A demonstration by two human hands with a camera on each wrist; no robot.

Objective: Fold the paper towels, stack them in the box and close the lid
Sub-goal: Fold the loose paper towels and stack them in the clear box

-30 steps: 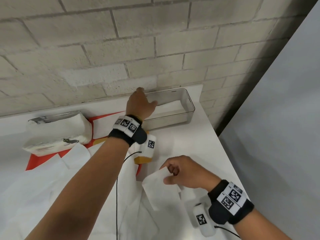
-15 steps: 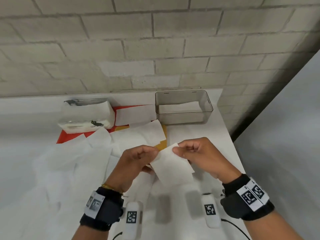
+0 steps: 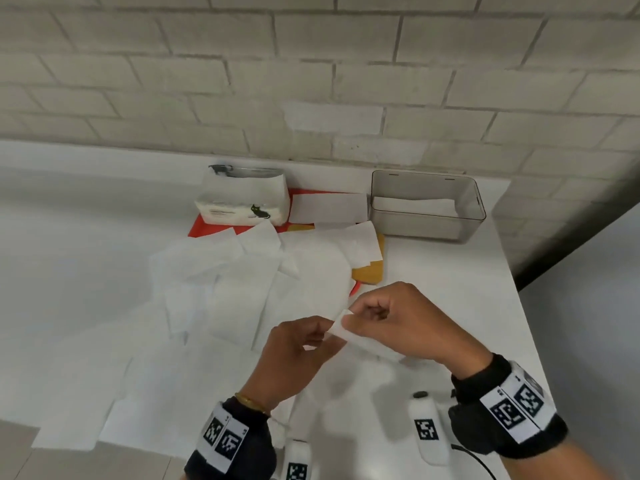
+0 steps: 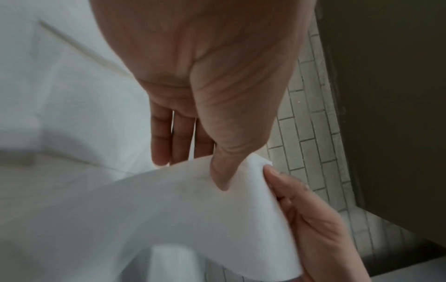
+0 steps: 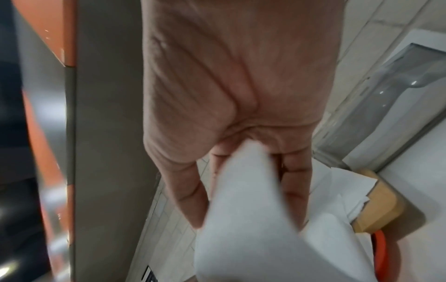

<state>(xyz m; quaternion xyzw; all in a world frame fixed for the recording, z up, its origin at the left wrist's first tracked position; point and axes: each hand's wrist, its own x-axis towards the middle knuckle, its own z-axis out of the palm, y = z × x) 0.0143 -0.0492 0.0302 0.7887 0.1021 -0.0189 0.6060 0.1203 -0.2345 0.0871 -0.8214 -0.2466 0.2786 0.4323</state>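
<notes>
Since a moment ago the left hand [image 3: 294,351] has left the box [image 3: 427,206] and joined the right hand [image 3: 398,323]; both now pinch one paper towel [image 4: 183,206] above the counter [image 3: 433,271], apparently mid-fold.

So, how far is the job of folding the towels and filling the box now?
Early. Done: the box holds some folded white paper at its bottom. In hand: the left hand and right hand pinch one paper towel together. Left: many loose towels lie flat on the table, and the box stands open.
</notes>
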